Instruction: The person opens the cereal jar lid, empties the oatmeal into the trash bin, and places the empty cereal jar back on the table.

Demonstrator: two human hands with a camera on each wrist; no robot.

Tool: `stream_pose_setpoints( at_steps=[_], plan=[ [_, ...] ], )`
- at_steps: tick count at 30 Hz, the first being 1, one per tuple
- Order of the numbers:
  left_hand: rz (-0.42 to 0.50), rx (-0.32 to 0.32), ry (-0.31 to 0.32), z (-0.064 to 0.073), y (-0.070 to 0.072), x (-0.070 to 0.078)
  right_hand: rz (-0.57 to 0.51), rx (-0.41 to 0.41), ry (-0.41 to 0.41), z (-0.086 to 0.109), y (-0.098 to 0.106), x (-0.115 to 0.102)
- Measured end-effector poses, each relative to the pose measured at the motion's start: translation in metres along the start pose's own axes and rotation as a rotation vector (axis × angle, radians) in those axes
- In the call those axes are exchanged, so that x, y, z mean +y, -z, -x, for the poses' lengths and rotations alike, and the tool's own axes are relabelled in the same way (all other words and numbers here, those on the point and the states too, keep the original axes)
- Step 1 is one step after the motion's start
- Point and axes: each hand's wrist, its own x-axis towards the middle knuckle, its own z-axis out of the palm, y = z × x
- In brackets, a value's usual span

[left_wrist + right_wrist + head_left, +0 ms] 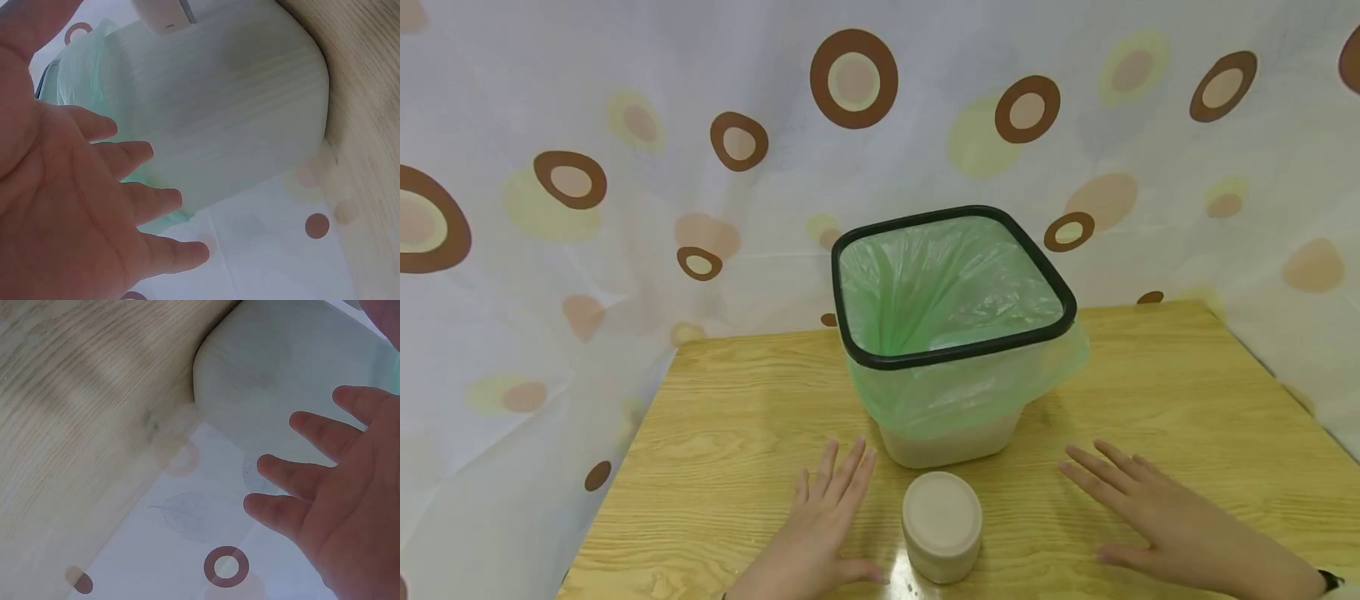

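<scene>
A white trash bin (951, 446) stands on the table, lined with a green plastic bag (947, 392) that is folded over its top. A black rim (955, 354) holds the bag around the opening. In front of the bin sits a small cream-coloured round container (943, 521), its flat face up; I cannot tell whether that face is a lid or a base. My left hand (820, 525) is to the left of the container, fingers spread and apart from it. Off to the right, my right hand (1165, 521) has its fingers extended and touches nothing.
The wood-grain table (737, 433) reaches back to a white curtain (760, 67) printed with brown rings and pale spots. The curtain also runs along the left and right sides. Part of a dark band (1332, 581) shows at the right wrist.
</scene>
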Motion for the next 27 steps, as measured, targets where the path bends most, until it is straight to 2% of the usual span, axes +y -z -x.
stream_pose_setpoints(
  at_steps=[8,10,16,22,24,27],
  plan=[
    [0.042,-0.016,-0.002,-0.002,-0.005,0.0,0.003,0.029,0.018,-0.003,-0.002,-0.002],
    [0.063,-0.021,-0.008,-0.002,-0.006,0.001,0.018,0.023,0.002,-0.003,-0.003,-0.003],
    [0.092,-0.009,-0.023,-0.005,-0.012,0.002,-0.036,-0.042,-0.061,0.001,-0.008,-0.005],
    [0.089,-0.008,-0.021,-0.007,-0.017,0.006,-0.051,-0.072,-0.067,0.0,-0.014,-0.006],
    [0.086,-0.007,-0.025,-0.008,-0.019,0.006,-0.035,-0.07,-0.074,-0.001,-0.014,-0.008],
    [0.102,-0.015,-0.03,-0.01,-0.021,0.007,-0.08,-0.047,-0.059,-0.004,-0.015,-0.009]
  ],
)
